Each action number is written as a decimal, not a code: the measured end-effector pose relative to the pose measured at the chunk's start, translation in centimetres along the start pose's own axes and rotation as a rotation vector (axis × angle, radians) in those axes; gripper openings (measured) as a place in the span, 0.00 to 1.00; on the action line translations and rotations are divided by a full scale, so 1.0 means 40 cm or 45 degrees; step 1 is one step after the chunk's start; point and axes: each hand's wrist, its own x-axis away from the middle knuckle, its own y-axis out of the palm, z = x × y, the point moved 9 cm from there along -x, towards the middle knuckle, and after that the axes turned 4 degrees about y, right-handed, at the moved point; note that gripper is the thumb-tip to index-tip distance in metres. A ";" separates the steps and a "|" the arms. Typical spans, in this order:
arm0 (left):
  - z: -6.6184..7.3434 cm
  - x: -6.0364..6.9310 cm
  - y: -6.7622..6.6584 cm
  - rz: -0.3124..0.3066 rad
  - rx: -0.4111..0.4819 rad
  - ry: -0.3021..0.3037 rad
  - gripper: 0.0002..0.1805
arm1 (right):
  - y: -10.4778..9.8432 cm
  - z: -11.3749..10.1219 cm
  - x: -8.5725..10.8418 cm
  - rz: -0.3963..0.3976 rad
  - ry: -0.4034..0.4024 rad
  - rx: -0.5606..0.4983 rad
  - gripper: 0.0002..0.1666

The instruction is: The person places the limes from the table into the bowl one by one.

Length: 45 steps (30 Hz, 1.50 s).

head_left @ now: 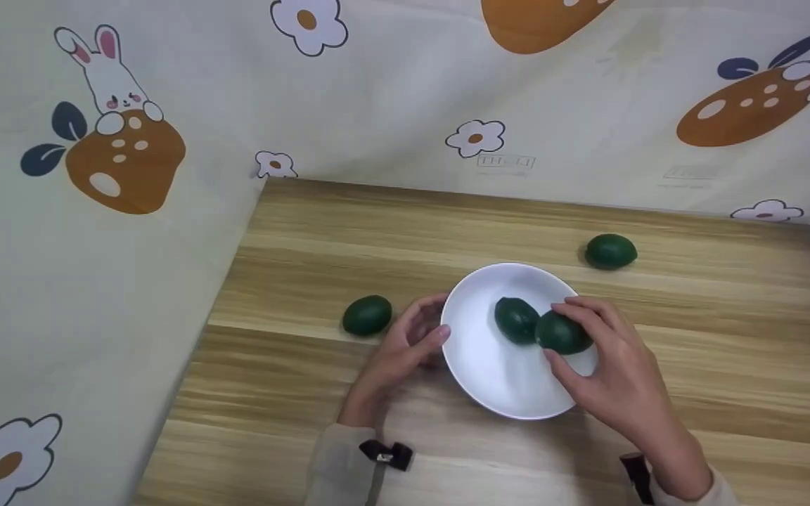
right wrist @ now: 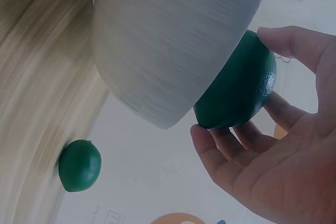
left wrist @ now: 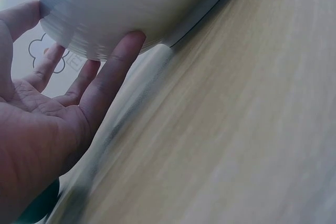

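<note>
A white bowl stands on the wooden table, with one dark green lime lying inside. Over the bowl's right side, my right hand holds a second lime between thumb and fingers; in the right wrist view this lime is partly hidden by the bowl wall. On the opposite side, my left hand touches the bowl's outer wall with spread, fairly straight fingers, the thumb near the rim.
Another lime lies on the table just left of my left hand. One more lime is at the back right, beyond the bowl. A printed cloth with rabbits and flowers hangs behind the table and along its left side.
</note>
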 end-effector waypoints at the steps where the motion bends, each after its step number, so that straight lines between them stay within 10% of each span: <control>1: 0.002 0.000 0.000 -0.003 -0.003 0.013 0.32 | 0.000 0.000 0.000 -0.001 -0.001 0.000 0.35; 45: -0.004 0.003 -0.002 0.033 -0.009 -0.031 0.31 | 0.015 0.016 -0.020 -0.023 0.011 -0.015 0.32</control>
